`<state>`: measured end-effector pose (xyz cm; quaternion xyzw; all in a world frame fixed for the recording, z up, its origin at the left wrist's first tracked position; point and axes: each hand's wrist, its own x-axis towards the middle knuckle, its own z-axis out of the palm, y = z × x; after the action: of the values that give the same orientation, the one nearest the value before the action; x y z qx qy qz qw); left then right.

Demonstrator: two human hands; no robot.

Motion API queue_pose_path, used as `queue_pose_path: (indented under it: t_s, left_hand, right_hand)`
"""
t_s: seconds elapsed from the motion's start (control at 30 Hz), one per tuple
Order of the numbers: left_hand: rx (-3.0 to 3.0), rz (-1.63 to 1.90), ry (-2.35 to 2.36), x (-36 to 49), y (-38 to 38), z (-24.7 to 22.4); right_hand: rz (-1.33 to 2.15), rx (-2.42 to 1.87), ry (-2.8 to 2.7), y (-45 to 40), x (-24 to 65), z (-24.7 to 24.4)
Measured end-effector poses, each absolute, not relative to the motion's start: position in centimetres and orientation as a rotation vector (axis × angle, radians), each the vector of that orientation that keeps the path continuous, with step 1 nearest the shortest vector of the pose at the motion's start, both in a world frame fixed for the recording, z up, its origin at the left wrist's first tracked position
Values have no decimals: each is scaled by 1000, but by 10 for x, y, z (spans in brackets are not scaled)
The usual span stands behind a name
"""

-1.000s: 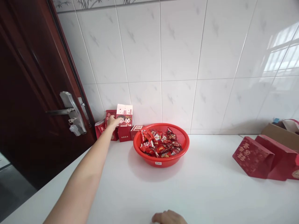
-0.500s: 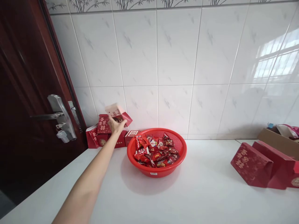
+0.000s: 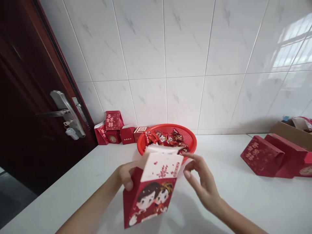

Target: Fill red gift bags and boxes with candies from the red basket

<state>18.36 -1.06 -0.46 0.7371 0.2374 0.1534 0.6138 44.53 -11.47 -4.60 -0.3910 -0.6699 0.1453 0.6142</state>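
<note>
A red and white gift box (image 3: 153, 191) with two cartoon figures on its front is tilted above the near part of the table. My left hand (image 3: 127, 177) grips its left side, thumb in front and the other fingers hidden behind. Close to the box's upper right edge is my right hand (image 3: 201, 178), its fingers apart and nothing in its grasp; whether the fingertip touches the flap I cannot tell. Behind the box stands a red plastic basket (image 3: 192, 138) of red-wrapped sweets (image 3: 169, 139), partly covered by the box.
Several small red boxes (image 3: 113, 125) stand against the tiled wall at the left, near the dark door (image 3: 21, 97). Larger red boxes (image 3: 264, 156) lie at the right, before a brown carton (image 3: 285, 133). All rest on the white table (image 3: 219, 152).
My left hand has brought the box from the pile at the left back to the front of the basket. My right hand has come into view beside it. The view has tipped downward.
</note>
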Motion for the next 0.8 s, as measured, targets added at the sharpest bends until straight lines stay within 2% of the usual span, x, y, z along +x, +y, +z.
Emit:
queue_pose_path:
  t_s: [0.1, 0.17, 0.27, 0.43, 0.53, 0.63, 0.8]
  left_hand:
    - [1512, 13, 223, 214, -14, -9]
    - [1495, -2, 167, 226, -10, -11]
    - [1552, 140, 215, 231, -4, -9]
    - [1643, 548, 385, 242, -16, 4]
    - [1709, 747, 593, 255, -31, 7]
    - [1827, 866, 724, 262, -40, 5]
    - [1917, 818, 789, 261, -46, 0]
  right_hand:
    - [552, -906, -1477, -109, 451, -21]
    - [644, -952, -1451, -108, 452, -15]
    - [603, -1036, -1416, -108, 454, -14]
    - [233, -1050, -1520, -106, 459, -17]
    - [144, -1024, -1586, -106, 457, -20]
    - [283, -1056, -1631, -109, 453, -24]
    - [641, -1103, -1583, -114, 448, -29]
